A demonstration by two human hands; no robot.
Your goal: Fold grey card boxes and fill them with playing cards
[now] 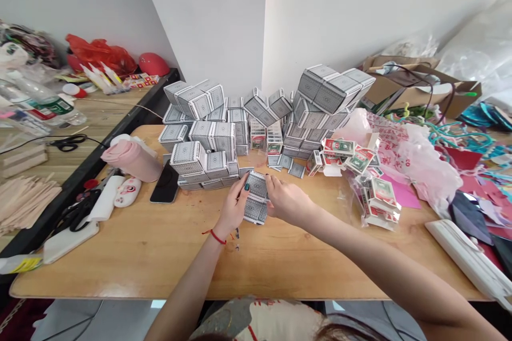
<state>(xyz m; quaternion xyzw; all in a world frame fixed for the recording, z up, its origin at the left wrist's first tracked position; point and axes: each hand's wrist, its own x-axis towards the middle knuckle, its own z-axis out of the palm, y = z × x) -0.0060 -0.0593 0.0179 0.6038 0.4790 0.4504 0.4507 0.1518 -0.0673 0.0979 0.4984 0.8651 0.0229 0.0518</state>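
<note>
We had a wooden surface (320,272), card cubes piled toward its back: left stack (216,136), then right stack (312,114), rising higher. Pink plastic bag (424,154) lay off right, opened card boxes (382,200) near it. Pink tumbler (136,160) was at left, dark phone (165,184) between it and left stack. Our right hand (291,201) gripped the right edge of the card block (256,210); our left hand (232,206) gripped its left side, thumb on top. We had that block mid-front, before the stacks; couldn't tell if it touched the surface. Few loose cards (296,170) lay by right stack; red bracelet (218,237) circled our left wrist.
</note>
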